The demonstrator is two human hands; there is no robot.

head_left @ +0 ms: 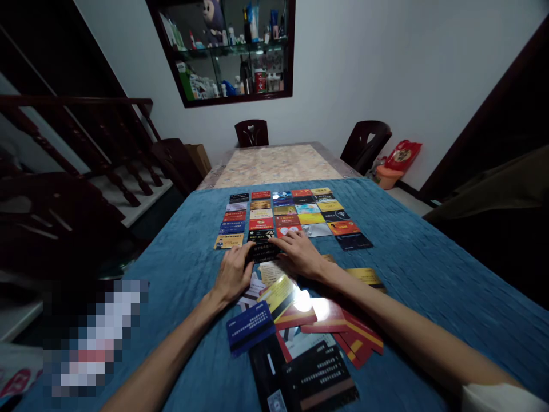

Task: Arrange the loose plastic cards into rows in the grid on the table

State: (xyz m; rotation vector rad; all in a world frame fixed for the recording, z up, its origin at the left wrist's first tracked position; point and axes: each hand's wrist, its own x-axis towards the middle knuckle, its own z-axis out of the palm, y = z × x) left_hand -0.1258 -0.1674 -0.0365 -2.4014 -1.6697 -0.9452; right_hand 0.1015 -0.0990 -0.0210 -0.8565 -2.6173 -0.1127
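Left hand [234, 269], right hand [300, 253] — on black card [262, 252], pale-lettered.

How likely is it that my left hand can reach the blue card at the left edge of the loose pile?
Probably yes. The blue card lies beside your left forearm with its face largely uncovered, and nothing seems to block your left hand, though its fingers are at a black card.

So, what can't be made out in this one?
- Head view: black card at the left hand, print too small to read.
- Head view: heart card, partly behind the right hand.
- Head view: red card, partly washed out by glare.
- Head view: lower black card, cut off by the bottom edge.
- Head view: lower left, hidden by pixelation.
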